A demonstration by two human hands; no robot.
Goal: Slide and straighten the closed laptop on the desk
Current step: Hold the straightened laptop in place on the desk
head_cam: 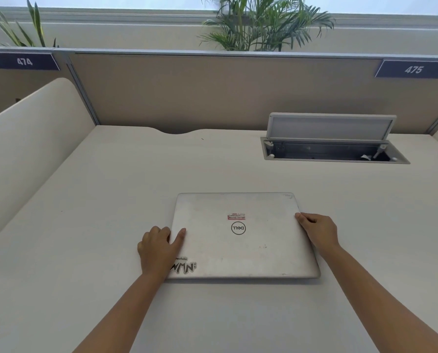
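A closed silver laptop [241, 248] with stickers on its lid lies flat on the white desk [111, 212], roughly square to the desk's front. My left hand [159, 248] grips its left edge, thumb on the lid and fingers curled down the side. At the opposite edge, my right hand [317, 230] holds the laptop with the thumb tip on the lid near the far right corner. Both forearms reach in from the bottom of the view.
An open cable box [335, 149] with its lid raised is sunk into the desk at the back right. A beige partition [213, 93] closes the back, and a curved white side panel [34, 143] stands on the left. Plants rise behind the partition.
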